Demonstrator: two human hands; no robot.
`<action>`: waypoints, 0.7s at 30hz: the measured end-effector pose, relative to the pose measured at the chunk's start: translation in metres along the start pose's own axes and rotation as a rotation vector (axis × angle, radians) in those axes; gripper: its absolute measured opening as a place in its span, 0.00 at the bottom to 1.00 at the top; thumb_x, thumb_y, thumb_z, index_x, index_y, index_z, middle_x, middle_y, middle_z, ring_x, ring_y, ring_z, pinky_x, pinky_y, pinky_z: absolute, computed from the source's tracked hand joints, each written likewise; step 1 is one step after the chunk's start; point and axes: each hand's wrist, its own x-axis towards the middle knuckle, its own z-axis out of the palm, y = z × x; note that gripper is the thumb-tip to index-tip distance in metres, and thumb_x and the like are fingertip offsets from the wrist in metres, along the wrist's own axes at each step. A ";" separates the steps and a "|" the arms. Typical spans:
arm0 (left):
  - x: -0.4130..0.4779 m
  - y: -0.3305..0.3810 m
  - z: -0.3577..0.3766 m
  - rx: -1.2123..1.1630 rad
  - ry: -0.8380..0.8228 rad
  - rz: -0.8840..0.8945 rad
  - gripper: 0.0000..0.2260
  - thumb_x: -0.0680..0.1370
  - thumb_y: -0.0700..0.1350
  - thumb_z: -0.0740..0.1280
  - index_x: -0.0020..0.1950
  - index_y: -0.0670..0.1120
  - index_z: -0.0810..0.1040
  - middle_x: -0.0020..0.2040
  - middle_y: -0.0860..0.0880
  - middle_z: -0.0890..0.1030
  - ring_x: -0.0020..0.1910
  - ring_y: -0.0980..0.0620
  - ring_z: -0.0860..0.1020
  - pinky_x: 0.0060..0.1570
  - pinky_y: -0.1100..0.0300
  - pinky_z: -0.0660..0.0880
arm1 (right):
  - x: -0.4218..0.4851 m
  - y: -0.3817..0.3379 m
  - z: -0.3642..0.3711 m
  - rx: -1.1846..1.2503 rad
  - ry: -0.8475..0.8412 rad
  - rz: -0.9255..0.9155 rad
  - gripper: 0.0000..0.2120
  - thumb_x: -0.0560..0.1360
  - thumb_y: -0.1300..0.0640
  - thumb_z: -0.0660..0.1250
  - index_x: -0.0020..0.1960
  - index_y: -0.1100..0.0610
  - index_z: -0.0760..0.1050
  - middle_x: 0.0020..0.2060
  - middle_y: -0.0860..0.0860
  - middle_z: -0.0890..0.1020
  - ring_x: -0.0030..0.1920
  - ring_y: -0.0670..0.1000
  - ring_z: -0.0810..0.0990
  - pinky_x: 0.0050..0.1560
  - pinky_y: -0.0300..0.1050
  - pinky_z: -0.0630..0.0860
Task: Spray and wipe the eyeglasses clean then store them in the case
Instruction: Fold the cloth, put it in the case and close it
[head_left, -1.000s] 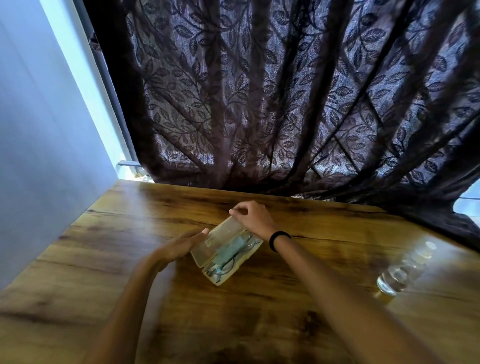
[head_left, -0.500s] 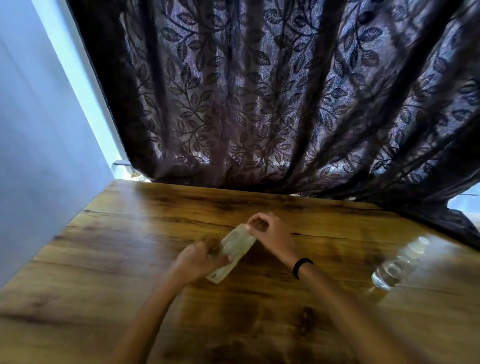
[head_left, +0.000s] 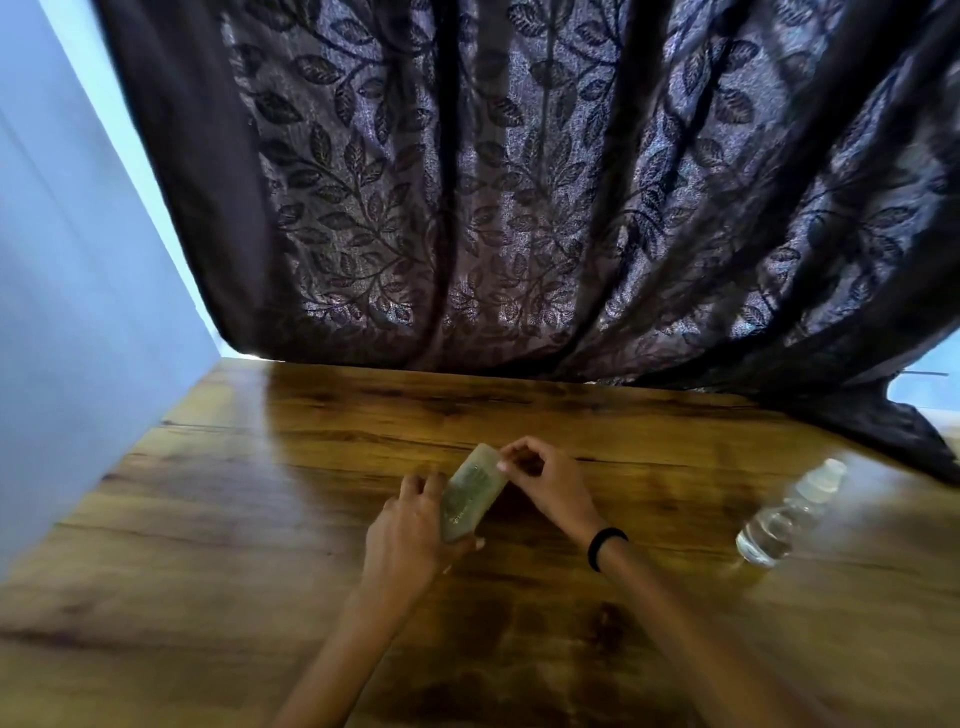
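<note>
Left hand (head_left: 405, 525) grips the near end, right hand (head_left: 550, 483) pinches the far end of the seemingly shut eyeglass case (head_left: 470, 493); storage apparently nearly done.

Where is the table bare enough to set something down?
Bare tabletop lies left of the left hand toward the wall, behind the case up to the curtain, and between the right hand and the bottle. Crowded only around the hands.

We note the case (head_left: 470, 499), lid down, at mid-table. Left hand (head_left: 408, 535) grips its near end; right hand (head_left: 548, 486) pinches its far end. Black band (head_left: 605, 546) on right wrist. Clear bottle (head_left: 789, 514) lies on its side, well right. Dark leaf-patterned curtain (head_left: 519, 208) drapes the far edge of the wooden table (head_left: 260, 519). Pale wall (head_left: 67, 312) left.
</note>
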 end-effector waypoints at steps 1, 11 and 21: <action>-0.001 0.001 0.000 0.003 0.018 -0.002 0.37 0.66 0.62 0.70 0.69 0.50 0.60 0.65 0.48 0.68 0.58 0.48 0.74 0.49 0.57 0.76 | 0.000 0.000 0.001 -0.001 0.002 0.000 0.09 0.74 0.53 0.67 0.52 0.55 0.77 0.47 0.46 0.78 0.48 0.44 0.75 0.41 0.29 0.69; -0.009 0.016 0.016 -0.170 0.118 -0.082 0.39 0.63 0.67 0.69 0.65 0.48 0.62 0.62 0.48 0.72 0.53 0.52 0.77 0.43 0.62 0.76 | 0.008 -0.001 0.011 0.034 0.044 0.033 0.10 0.75 0.54 0.65 0.55 0.52 0.78 0.53 0.45 0.79 0.50 0.39 0.71 0.41 0.26 0.68; 0.006 0.068 0.020 -0.206 0.105 -0.089 0.33 0.67 0.66 0.67 0.63 0.45 0.65 0.59 0.47 0.73 0.53 0.50 0.77 0.45 0.60 0.77 | 0.019 0.012 -0.019 0.294 0.187 0.244 0.10 0.75 0.62 0.65 0.55 0.58 0.78 0.57 0.53 0.79 0.54 0.47 0.75 0.53 0.39 0.72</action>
